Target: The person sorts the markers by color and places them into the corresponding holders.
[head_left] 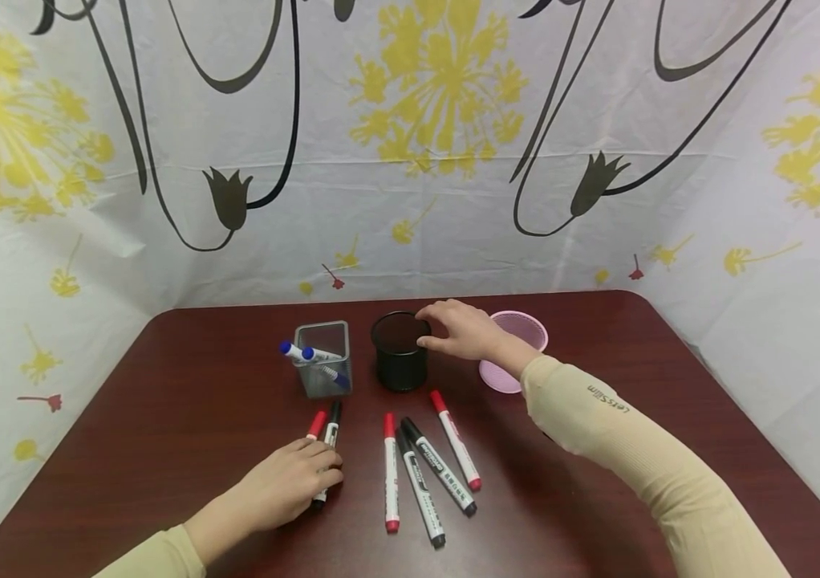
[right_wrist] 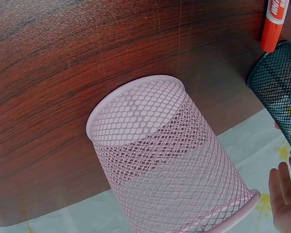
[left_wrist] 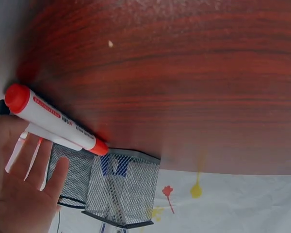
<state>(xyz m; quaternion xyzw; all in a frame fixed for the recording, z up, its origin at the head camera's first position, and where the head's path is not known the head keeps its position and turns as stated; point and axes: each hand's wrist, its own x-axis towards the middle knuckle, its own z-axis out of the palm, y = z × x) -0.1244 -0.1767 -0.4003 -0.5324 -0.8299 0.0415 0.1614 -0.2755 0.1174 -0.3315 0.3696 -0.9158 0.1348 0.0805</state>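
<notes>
My left hand [head_left: 293,484] lies low over a red-capped marker [left_wrist: 60,118] and a black-capped marker [head_left: 331,425] at the table's left. Its fingers extend over the black-capped one, fingertips right at its barrel. At the back, my right hand [head_left: 466,329] holds nothing, with thumb and fingers apart beside the right rim of a round black mesh pen cup [head_left: 401,369]. Several red- and black-capped whiteboard markers [head_left: 423,490] lie fanned out between the hands. A square grey mesh pen holder [left_wrist: 123,187] holds blue-capped markers [head_left: 319,354].
Behind my right wrist stands a pink mesh cup [right_wrist: 160,150], partly covered by the arm in the head view. The dark red wooden table [head_left: 186,385] ends at the back against a white patterned cloth [head_left: 352,185].
</notes>
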